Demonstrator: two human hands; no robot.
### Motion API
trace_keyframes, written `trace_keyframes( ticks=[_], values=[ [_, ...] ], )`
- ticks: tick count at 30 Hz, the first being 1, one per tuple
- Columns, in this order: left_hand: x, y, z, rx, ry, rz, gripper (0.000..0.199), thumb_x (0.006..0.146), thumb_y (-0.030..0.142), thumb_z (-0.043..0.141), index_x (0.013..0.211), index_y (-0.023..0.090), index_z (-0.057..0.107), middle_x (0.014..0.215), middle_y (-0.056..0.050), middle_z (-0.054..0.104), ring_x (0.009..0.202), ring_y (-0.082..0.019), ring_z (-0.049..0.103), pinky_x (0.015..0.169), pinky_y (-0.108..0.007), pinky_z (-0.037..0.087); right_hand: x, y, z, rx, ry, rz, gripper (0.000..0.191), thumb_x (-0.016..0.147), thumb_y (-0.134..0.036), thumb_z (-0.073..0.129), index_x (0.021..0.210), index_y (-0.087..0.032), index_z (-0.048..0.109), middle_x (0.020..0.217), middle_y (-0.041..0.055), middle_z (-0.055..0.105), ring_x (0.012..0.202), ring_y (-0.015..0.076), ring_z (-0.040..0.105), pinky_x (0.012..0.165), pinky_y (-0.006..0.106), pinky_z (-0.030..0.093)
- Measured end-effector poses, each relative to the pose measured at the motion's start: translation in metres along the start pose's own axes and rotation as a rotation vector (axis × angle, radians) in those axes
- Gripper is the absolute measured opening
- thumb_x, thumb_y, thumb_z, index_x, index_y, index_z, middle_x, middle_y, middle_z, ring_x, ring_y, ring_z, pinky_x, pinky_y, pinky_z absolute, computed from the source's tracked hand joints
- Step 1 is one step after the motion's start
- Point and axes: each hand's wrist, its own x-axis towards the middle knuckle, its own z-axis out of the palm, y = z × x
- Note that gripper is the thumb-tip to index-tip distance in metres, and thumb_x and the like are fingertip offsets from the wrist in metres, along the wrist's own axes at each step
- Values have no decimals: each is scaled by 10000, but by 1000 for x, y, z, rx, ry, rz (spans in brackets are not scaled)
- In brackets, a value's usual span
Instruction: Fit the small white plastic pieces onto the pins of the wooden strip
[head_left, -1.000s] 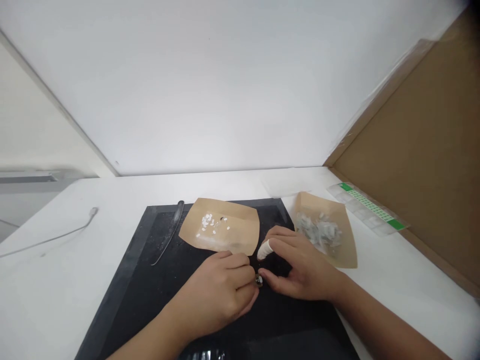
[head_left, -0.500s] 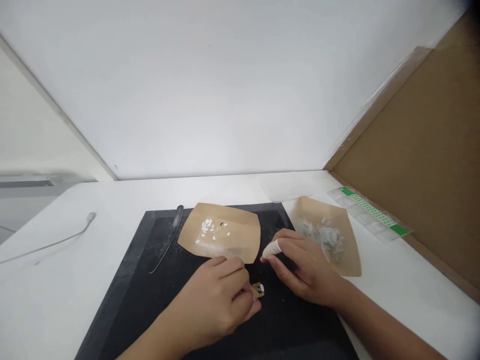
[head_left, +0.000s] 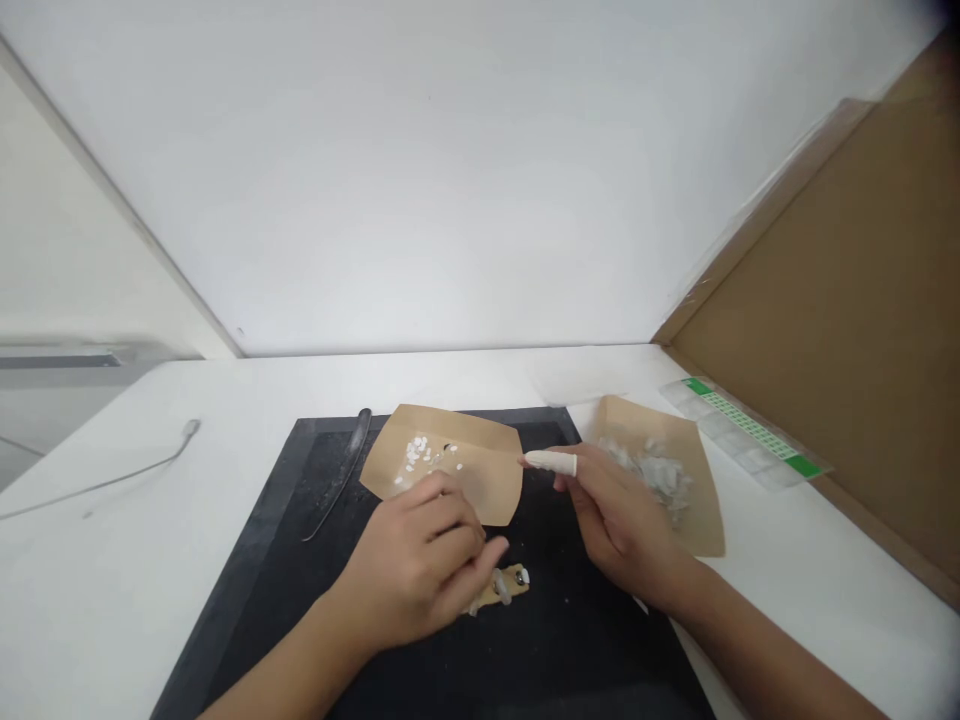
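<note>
A small tan strip (head_left: 513, 582) lies on the black mat, carrying dark shiny round bits and small pale pieces. Part of the strip is hidden under my left hand (head_left: 424, 565), which hovers over it with loosely curled fingers and the thumb apart; nothing shows in its grasp. My right hand (head_left: 619, 510) is open, its index finger stretched left in a white finger cot (head_left: 551, 461). That fingertip is at the right edge of a tan paper sheet (head_left: 487, 450), on which small white pieces (head_left: 417, 450) and a dark bit are scattered.
A thin dark-handled tool (head_left: 352, 465) lies along the left of the black mat (head_left: 262, 600). To the right, another tan sheet (head_left: 701, 530) holds translucent scraps (head_left: 660, 475). Beyond it lies a clear compartment box (head_left: 750, 430) with green labels, near a cardboard wall. A cable (head_left: 150, 465) runs at left.
My left hand has let go of the tan strip and lifted, uncovering more of it. My right index finger has straightened and moved up to the paper's edge.
</note>
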Motion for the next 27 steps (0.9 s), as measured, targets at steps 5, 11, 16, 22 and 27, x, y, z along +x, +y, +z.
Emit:
trace_keyframes(
  ticks=[5, 11, 16, 22, 27],
  values=[
    [0, -10, -6, 29, 93, -101, 143, 972, 30, 600, 884, 138, 629, 819, -65, 653, 823, -196, 564, 795, -382, 515, 3, -1, -5, 64, 20, -104, 142, 1022, -216, 662, 1161, -244, 676, 1136, 61, 741, 1031, 219, 682, 894, 362, 549],
    [1, -14, -7, 87, 89, -109, 152, 996, 39, 566, 902, 144, 622, 849, -73, 658, 863, -213, 559, 828, -397, 510, 6, -1, -4, 106, 22, -181, 88, 988, -246, 731, 931, -212, 674, 957, 35, 738, 852, 184, 656, 761, 329, 517],
    [2, -12, -8, 107, 69, -112, 160, 997, 46, 562, 884, 149, 608, 831, -65, 652, 847, -210, 542, 851, -408, 509, 4, 0, 0, 94, -17, -141, 119, 1054, -160, 574, 1047, -215, 679, 1041, 67, 733, 920, 204, 654, 799, 351, 523],
    [0, -11, -6, 141, 117, -132, 162, 978, 39, 571, 864, 152, 593, 811, -65, 642, 827, -211, 538, 837, -413, 510, 5, 0, 0, 89, -3, -139, 74, 1021, -181, 653, 1053, -228, 700, 982, 54, 729, 890, 200, 653, 779, 338, 530],
    [-4, -12, -8, 204, 168, -202, 180, 1003, 50, 519, 885, 152, 609, 808, -74, 628, 869, -238, 553, 827, -420, 503, 3, 0, 1, 60, 34, -132, 115, 1001, -287, 709, 910, -219, 693, 841, 44, 703, 783, 199, 637, 690, 328, 510]
  ],
)
